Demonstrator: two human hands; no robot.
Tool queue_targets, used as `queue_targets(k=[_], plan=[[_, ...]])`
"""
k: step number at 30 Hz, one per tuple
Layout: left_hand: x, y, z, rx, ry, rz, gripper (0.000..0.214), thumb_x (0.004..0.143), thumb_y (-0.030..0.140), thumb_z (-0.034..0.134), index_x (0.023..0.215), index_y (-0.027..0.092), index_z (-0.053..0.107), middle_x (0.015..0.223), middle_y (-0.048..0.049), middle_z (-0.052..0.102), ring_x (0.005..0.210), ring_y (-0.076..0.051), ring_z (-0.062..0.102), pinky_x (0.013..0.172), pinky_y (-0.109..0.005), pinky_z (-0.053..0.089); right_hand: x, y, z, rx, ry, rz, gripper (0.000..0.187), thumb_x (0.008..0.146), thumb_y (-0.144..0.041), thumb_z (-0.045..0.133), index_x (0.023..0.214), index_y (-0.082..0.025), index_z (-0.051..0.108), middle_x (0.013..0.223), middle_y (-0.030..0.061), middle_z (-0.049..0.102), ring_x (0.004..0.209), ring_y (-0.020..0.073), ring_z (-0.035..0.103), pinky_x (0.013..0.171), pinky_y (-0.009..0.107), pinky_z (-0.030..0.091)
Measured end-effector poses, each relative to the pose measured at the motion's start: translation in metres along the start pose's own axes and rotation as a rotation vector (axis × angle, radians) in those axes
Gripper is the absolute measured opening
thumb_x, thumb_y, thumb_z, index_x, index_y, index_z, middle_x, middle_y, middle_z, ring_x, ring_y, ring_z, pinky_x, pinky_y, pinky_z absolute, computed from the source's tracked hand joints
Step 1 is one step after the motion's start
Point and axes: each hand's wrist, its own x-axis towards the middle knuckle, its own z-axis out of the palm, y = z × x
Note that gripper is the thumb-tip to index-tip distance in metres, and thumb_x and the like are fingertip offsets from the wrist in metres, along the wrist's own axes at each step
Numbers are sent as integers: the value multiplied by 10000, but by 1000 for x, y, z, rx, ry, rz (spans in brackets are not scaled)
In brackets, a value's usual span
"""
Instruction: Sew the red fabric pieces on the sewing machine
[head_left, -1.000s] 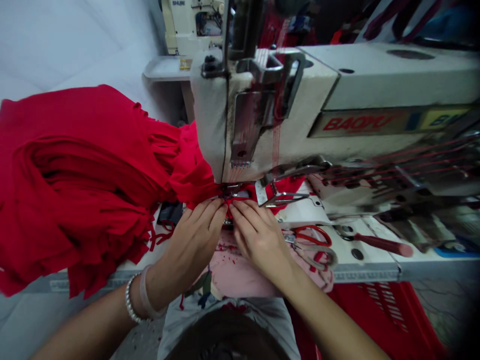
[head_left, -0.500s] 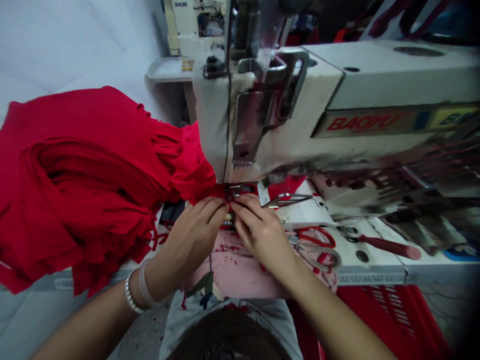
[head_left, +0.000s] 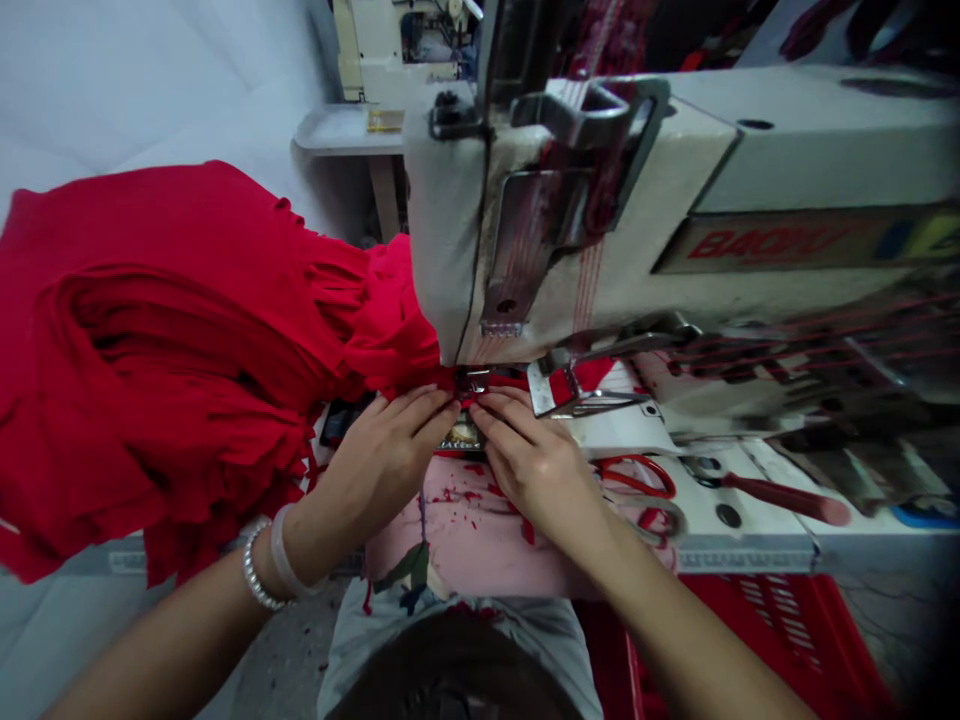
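A cream sewing machine (head_left: 675, 200) fills the upper right, its presser foot (head_left: 471, 380) just above my fingers. My left hand (head_left: 382, 460) and my right hand (head_left: 536, 465) lie side by side, fingertips pressed on a narrow strip of red fabric (head_left: 450, 385) at the foot. Both hands have fingers held together and pinching the red edge. A big heap of red fabric (head_left: 165, 350) spreads to the left of the machine head. Bracelets sit on my left wrist.
Red-handled scissors (head_left: 637, 480) lie on the machine bed right of my right hand, with a red-handled tool (head_left: 780, 495) beyond. A red plastic crate (head_left: 765, 640) stands below the table edge. Another sewing machine (head_left: 382, 50) stands behind. Pink cloth covers my lap.
My view has drifted left and closer, so the machine sits further right. Both hands have stayed at the presser foot, fingertips still on the red strip.
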Motion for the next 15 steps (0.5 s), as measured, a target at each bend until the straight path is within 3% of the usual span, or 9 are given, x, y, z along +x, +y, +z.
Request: queue_targets(k=[7, 11, 13, 15], plan=[[1, 10, 3, 78, 19, 12, 376, 936, 39, 373, 1223, 45, 615, 1200, -159, 660, 1100, -239, 628, 914, -360, 522, 1, -3, 1, -43, -34, -11, 306, 947, -111, 457, 1176, -83, 657, 1157, 153, 672, 1122, 245, 584, 840, 383, 549], [-2, 17, 4, 102, -22, 3, 365, 946, 46, 360, 1219, 39, 601, 1247, -160, 637, 1140, -255, 613, 940, -377, 521, 0, -5, -2, -153, -58, -169, 334, 922, -57, 440, 1190, -21, 636, 1187, 205, 656, 1111, 274, 589, 842, 415, 559], [-5, 19, 5, 70, -56, -66, 340, 956, 67, 375, 1213, 65, 598, 1247, -151, 630, 1150, -246, 602, 964, -381, 511, -2, 3, -6, -128, -77, -269, 329, 920, -59, 454, 1196, -6, 624, 1198, 210, 651, 1085, 261, 607, 858, 396, 562], [-4, 15, 7, 41, -52, -212, 313, 978, 161, 435, 1249, 85, 574, 1237, -157, 622, 1128, -255, 605, 942, -403, 519, -3, 21, -14, -40, -88, -251, 313, 938, -101, 464, 1201, -58, 627, 1175, 176, 665, 1044, 234, 628, 833, 368, 570]])
